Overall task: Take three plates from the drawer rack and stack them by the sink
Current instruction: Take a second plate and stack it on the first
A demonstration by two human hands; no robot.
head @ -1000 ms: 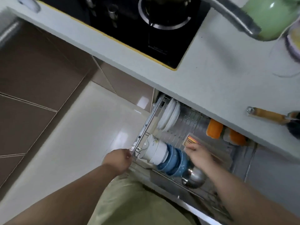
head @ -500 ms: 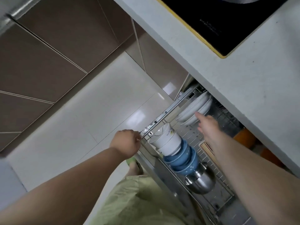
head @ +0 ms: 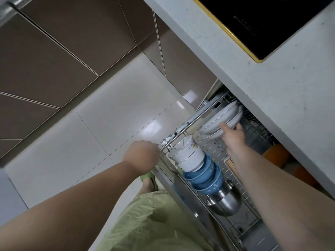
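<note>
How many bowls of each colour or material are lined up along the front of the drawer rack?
White ceramic bowls: 2
Blue ceramic bowls: 3
Shiny steel bowl: 1
Total: 6, though the nested rims make the white and blue counts approximate.

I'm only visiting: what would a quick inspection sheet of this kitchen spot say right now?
Surface: grey countertop, bare where visible.
Job's things: white plates standing on edge in the pulled-out drawer rack.
Clutter: white bowls, blue bowls, steel bowl lying in a row in the rack; orange items under the counter.
Hands: left hand shut on the rack's front rail; right hand open, fingers at the plates.
Cables: nothing seen.
Surroundings: black cooktop, brown cabinet fronts, glossy floor tiles.
</note>
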